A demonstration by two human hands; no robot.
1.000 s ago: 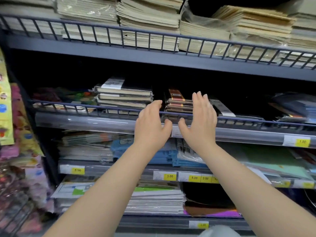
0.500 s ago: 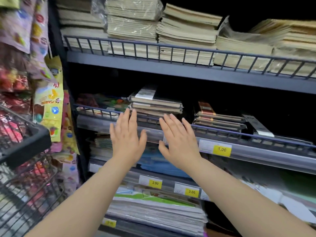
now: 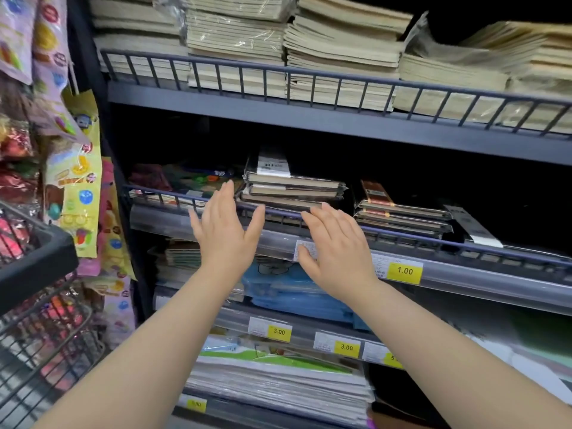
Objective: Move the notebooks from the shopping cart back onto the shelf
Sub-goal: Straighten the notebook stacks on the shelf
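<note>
Wrapped notebooks [image 3: 292, 188] stacked flat on shelf [image 3: 340, 236]

both hands, left hand [image 3: 223, 233] and right hand [image 3: 335, 247], reach forward on outstretched arms, fingers spread (palms away, empty).

Dark metal store shelving [image 3: 309, 117] with railed tiers; hanging packets [image 3: 74, 181] at left; dim recesses

The shelf [image 3: 309, 117] frame and its wire rails are dark blue-grey, with yellow price tags [image 3: 405, 270] along the front edges. Cream paper stacks [image 3: 340, 51] fill the top shelf; dark-covered notebooks [image 3: 294, 188] with white labels lie on the middle one. The shopping cart [image 3: 37, 264] is black, and light blue packets [image 3: 288, 292] lie lower down.
</note>
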